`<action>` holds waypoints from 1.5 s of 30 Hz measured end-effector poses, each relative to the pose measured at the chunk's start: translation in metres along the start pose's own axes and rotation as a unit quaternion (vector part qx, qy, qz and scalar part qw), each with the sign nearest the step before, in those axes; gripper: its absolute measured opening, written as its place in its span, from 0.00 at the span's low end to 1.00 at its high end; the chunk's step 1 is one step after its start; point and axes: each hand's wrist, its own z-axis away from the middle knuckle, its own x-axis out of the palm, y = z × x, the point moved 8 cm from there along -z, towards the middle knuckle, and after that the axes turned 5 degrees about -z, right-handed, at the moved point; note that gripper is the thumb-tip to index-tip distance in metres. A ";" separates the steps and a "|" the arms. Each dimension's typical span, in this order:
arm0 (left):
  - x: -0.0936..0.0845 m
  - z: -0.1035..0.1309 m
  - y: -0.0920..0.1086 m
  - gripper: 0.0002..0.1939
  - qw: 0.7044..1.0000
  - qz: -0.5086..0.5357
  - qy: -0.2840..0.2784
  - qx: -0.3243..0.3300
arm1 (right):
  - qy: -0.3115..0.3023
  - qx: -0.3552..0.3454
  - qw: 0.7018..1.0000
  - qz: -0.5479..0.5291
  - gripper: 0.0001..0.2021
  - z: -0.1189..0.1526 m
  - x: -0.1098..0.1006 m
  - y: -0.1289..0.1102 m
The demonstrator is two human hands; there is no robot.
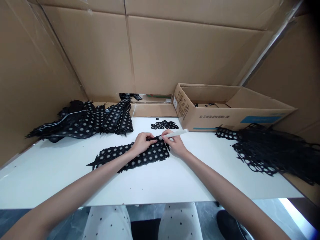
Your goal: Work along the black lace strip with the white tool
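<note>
A black sheet with rows of pale round dots (pixel 142 160) lies on the white table in front of me. My left hand (pixel 143 143) pinches its far edge near the right end, thumb and fingers closed on it. Close beside it, my right hand (pixel 175 143) grips a white pen-like tool (pixel 177 133), its tip at the sheet's top right corner. What the tip touches is too small to make out. Just beyond both hands sits a small pile of black rings (pixel 165 125).
A bundle of dotted black sheets (pixel 87 121) lies at the left. An open cardboard box (pixel 212 116) with a few rings inside stands at the back right. Black sheets with punched-out holes (pixel 272 153) heap at the right edge. Cardboard walls (pixel 195 50) enclose the table (pixel 160 186).
</note>
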 end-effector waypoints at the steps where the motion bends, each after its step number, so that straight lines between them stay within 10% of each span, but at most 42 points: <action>1: 0.000 0.000 0.000 0.08 1.000 0.002 0.002 0.000 | -0.001 -0.002 1.000 0.001 0.08 0.000 0.000 0.000; 33: -0.003 0.000 0.006 0.04 0.996 -0.033 0.060 0.056 | -0.025 0.055 0.997 -0.045 0.07 -0.005 0.012 0.016; 45: -0.002 0.000 -0.005 0.07 0.999 0.000 0.044 -0.018 | -0.043 0.040 0.998 0.015 0.08 -0.004 0.015 0.004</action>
